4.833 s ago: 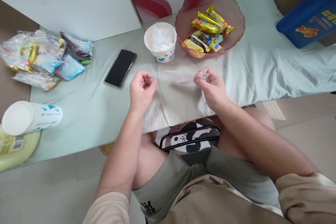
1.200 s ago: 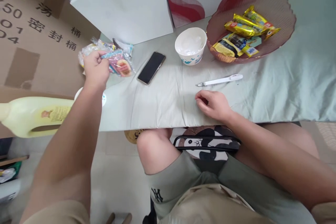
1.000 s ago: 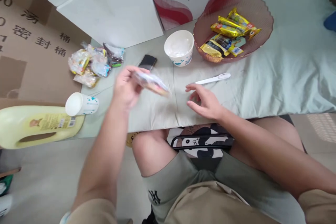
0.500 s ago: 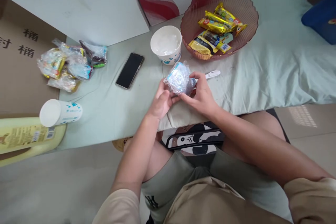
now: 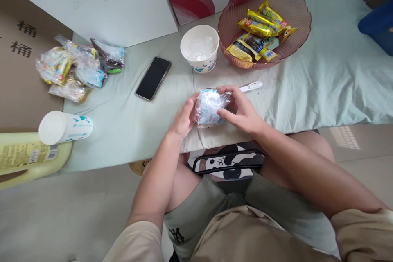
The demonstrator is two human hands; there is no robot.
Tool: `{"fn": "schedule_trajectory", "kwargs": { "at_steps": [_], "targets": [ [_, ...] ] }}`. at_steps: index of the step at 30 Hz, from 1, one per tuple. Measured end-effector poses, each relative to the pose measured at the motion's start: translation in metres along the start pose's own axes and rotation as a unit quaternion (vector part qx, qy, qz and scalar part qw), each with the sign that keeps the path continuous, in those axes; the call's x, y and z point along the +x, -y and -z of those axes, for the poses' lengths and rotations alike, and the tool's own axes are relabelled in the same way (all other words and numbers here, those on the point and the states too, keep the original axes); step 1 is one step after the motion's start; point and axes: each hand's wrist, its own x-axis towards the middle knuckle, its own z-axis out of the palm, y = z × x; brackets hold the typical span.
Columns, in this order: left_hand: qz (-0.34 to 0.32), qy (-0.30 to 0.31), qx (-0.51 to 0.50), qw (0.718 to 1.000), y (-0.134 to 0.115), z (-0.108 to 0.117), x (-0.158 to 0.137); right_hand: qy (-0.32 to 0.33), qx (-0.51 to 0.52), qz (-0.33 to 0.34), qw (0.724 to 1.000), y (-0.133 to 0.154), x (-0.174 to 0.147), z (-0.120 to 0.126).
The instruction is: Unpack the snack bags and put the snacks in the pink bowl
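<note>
While both hands (image 5: 215, 112) grip packet (image 5: 209, 106), print unreadable.

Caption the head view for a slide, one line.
Both hands, left hand and right hand, hold a clear snack packet over the cloth-covered table.

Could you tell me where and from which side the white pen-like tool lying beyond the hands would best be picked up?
Probably at the exposed right half of the white tool, pinched across its slim barrel from above. It lies flat on the cloth, so only the top and sides are free, and its left end is hidden behind the right hand, which with the left hand holds the clear-wrapped packet.
</note>
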Motion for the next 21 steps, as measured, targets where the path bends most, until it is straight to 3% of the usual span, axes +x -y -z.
{"fn": "schedule_trajectory", "kwargs": {
  "at_steps": [3,7,9,15,18,21],
  "targets": [
    [-0.008,0.04,0.065,0.997,0.001,0.002,-0.003,-0.037,0.03,-0.055,0.997,-0.003,0.0,-0.004],
    [-0.007,0.004,0.09,0.996,0.004,0.004,-0.001,-0.103,0.016,-0.078,0.991,-0.006,0.001,-0.002],
    [-0.002,-0.01,0.082,0.997,0.003,0.006,0.001,-0.101,0.015,-0.077,0.992,-0.005,0.0,0.001],
    [0.03,-0.041,0.107,0.993,-0.006,0.01,0.004,-0.006,0.01,-0.08,0.997,-0.002,-0.001,0.001],
    [-0.034,-0.092,0.054,0.994,-0.009,0.008,0.007,-0.043,0.016,-0.089,0.995,-0.002,0.001,-0.002],
    [-0.049,-0.062,-0.003,0.997,-0.005,-0.001,0.007,-0.093,0.078,-0.086,0.989,-0.003,0.003,-0.008]
  ]
}}
